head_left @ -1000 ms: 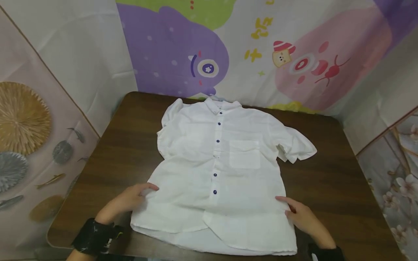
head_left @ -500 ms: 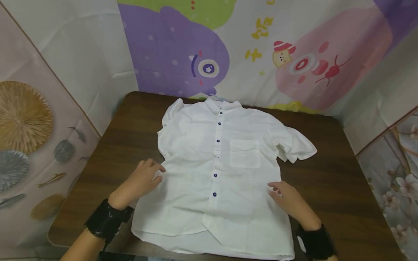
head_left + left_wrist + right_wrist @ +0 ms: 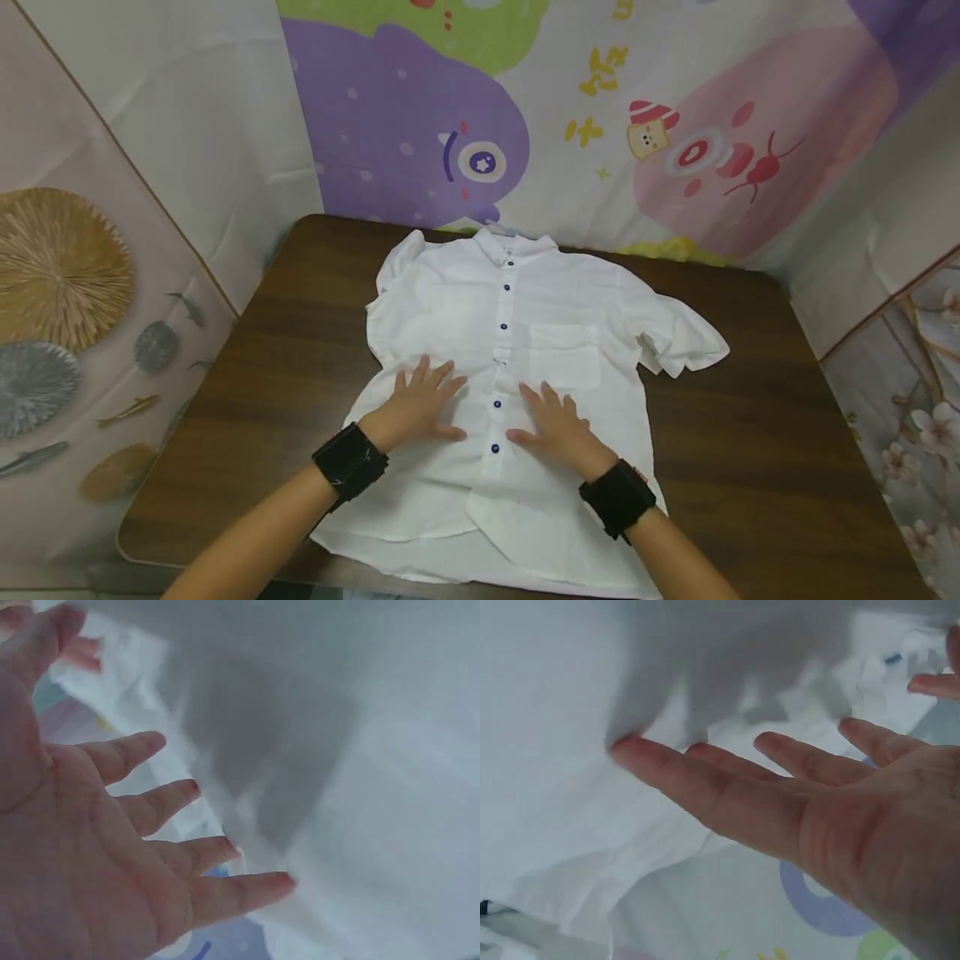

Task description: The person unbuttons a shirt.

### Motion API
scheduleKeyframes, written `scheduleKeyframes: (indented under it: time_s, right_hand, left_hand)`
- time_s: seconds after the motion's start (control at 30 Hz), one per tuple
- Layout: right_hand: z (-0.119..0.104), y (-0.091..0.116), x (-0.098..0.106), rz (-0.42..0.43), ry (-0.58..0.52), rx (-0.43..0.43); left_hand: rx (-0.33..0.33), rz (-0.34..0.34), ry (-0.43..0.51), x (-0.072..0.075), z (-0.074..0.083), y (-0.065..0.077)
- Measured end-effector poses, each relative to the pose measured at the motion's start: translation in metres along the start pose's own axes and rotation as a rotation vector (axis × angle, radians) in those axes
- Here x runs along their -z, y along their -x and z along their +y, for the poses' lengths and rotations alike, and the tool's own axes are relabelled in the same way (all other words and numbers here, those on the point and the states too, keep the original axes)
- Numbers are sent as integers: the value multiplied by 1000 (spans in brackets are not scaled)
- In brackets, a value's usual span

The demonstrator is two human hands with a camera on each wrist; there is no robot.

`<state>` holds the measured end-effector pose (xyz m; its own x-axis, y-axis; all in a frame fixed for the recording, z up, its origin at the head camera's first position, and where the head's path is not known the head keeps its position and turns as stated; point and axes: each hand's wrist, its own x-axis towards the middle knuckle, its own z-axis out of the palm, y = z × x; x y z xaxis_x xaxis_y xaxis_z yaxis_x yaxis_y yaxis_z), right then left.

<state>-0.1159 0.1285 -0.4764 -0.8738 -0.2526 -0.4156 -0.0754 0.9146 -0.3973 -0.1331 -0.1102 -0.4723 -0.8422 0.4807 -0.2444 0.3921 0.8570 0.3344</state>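
Observation:
A white short-sleeved button-up shirt (image 3: 555, 292) lies face up on the table, collar toward the back, with dark blue buttons down its middle and a chest pocket (image 3: 564, 367). Over the left half of its lower front, my left hand (image 3: 422, 407) spreads its fingers, palm down. My right hand (image 3: 558, 427) is spread likewise on the other side of the button strip, below the pocket. In the left wrist view, the fingertips (image 3: 281, 881) of the left hand come right at the cloth. Fingertips (image 3: 626, 744) of the right hand meet the fabric in the right wrist view. Neither hand grips anything.
The dark wooden table (image 3: 750, 433) has rounded corners and reaches past the shirt on both sides. Behind it hangs a cartoon-printed curtain (image 3: 570, 192). Patterned cloth panels (image 3: 187, 400) stand at the left and right. A black band sits on each wrist.
Both hands have left the shirt's lower side edges and moved inward and up toward the button strip. Their fingers have spread out. The shirt stays nearly in place.

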Motion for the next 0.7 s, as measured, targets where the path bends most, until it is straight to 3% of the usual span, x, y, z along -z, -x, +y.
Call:
scheduleKeyframes:
  time_s: [0.17,0.4,0.7]
  right_hand:
    - [-2,-5,-10,-26,44,-20]
    - [-5,-8,-17,-45,153,10]
    - [-3,-23,-7,-37,199,14]
  left_hand:
    - [90,-85,13,-14,5,-8]
    - [86,-92,-71,-23,2,-13]
    - [112,-94,-57,-21,-3,-28]
